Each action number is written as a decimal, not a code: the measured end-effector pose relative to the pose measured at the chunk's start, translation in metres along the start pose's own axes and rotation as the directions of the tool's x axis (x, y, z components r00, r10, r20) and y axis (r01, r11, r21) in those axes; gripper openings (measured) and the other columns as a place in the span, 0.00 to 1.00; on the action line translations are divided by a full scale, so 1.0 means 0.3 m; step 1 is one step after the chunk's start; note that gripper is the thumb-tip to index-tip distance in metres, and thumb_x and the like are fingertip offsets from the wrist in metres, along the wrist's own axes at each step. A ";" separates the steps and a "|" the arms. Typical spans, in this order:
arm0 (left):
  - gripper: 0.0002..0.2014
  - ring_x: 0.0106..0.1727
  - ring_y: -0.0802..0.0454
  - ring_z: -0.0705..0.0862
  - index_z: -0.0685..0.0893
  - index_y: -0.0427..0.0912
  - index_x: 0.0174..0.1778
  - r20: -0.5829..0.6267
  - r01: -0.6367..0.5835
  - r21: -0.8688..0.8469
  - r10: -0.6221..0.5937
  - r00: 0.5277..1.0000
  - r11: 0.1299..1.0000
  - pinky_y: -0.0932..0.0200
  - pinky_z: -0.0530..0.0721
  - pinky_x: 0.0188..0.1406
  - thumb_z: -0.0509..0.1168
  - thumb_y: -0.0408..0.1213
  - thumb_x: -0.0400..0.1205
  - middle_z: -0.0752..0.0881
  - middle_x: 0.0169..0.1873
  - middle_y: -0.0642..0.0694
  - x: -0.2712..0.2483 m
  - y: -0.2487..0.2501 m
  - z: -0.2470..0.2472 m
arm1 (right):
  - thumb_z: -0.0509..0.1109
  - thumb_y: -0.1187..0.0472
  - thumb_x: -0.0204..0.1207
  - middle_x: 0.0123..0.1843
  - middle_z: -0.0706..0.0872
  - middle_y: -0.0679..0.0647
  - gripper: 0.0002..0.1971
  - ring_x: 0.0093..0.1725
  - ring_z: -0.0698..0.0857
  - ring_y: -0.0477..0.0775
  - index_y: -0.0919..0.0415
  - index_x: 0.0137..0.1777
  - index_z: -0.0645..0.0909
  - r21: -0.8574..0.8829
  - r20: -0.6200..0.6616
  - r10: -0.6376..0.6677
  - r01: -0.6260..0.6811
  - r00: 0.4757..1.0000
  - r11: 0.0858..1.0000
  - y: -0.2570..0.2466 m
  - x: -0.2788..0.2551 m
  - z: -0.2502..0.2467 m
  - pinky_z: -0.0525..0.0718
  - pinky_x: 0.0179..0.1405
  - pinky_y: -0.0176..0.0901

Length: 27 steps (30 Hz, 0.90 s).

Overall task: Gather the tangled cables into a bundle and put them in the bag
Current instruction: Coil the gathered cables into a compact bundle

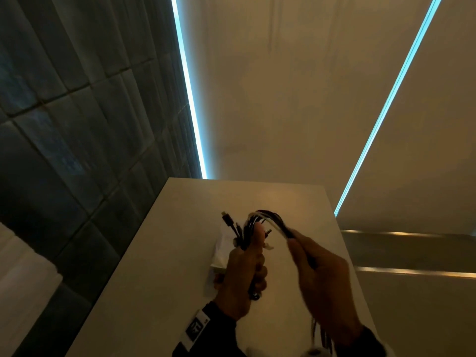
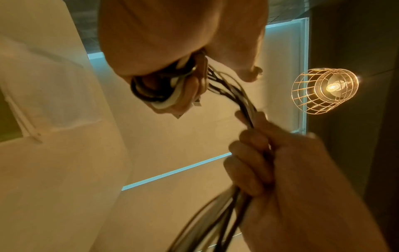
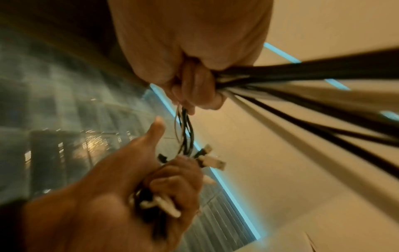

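A bundle of black and white cables [image 1: 268,218] arcs between both hands above the white table [image 1: 164,253]. My left hand [image 1: 247,269] grips the gathered loops [image 2: 155,93] in its fist, thumb up, with several plug ends [image 3: 210,161] sticking out above it. My right hand [image 1: 316,264] grips the loose strands [image 3: 302,71] a short way to the right; their tails hang down past the wrist. A white bag [image 1: 221,249] lies on the table just behind and under the left hand, mostly hidden by it. The right wrist view is blurred.
The table ends at a far edge [image 1: 244,179], with a dark tiled wall [image 1: 77,124] to its left. A wire-cage hanging lamp [image 2: 323,90] glows close to the right of the hands. Blue light strips [image 1: 190,99] run along the pale wall.
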<state>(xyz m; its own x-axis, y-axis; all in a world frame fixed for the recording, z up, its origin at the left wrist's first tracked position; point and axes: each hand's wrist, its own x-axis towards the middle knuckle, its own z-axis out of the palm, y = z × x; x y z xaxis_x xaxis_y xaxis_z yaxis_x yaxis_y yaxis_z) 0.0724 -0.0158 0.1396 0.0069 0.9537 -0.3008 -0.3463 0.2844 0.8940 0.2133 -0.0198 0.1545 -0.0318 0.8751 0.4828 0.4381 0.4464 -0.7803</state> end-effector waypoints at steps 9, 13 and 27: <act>0.19 0.53 0.46 0.88 0.92 0.55 0.44 -0.012 0.038 -0.033 -0.038 0.999 0.999 0.43 0.83 0.58 0.66 0.65 0.75 0.91 0.46 0.46 0.055 -0.031 0.023 | 0.73 0.67 0.71 0.44 0.85 0.47 0.18 0.35 0.81 0.43 0.50 0.58 0.76 -0.307 0.455 -0.086 0.247 0.886 0.919 0.036 -0.047 0.091 0.78 0.29 0.30; 0.28 0.32 0.50 0.81 0.82 0.40 0.30 -0.007 0.015 -0.190 -0.017 1.000 0.982 0.57 0.80 0.33 0.59 0.62 0.80 0.81 0.30 0.45 0.087 0.030 0.019 | 0.62 0.55 0.83 0.35 0.84 0.37 0.09 0.31 0.83 0.38 0.41 0.55 0.66 -0.039 0.391 0.025 -0.010 0.920 0.999 -0.003 -0.032 0.078 0.77 0.28 0.28; 0.21 0.16 0.60 0.60 0.73 0.48 0.22 -0.051 -0.174 -0.335 0.167 0.985 0.926 0.63 0.62 0.17 0.66 0.53 0.78 0.62 0.18 0.53 0.157 0.130 0.040 | 0.56 0.28 0.74 0.57 0.89 0.39 0.29 0.59 0.85 0.34 0.44 0.64 0.82 0.120 0.512 0.343 -0.461 0.787 0.880 0.202 -0.102 -0.040 0.80 0.55 0.27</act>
<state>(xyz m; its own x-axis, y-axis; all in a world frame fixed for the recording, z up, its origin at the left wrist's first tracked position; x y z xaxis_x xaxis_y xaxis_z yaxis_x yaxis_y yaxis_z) 0.0705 0.0413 0.1643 -0.0986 0.9816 -0.1638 -0.6359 0.0644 0.7690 0.2517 -0.0219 0.0974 -0.3351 0.9378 -0.0909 0.2925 0.0119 -0.9562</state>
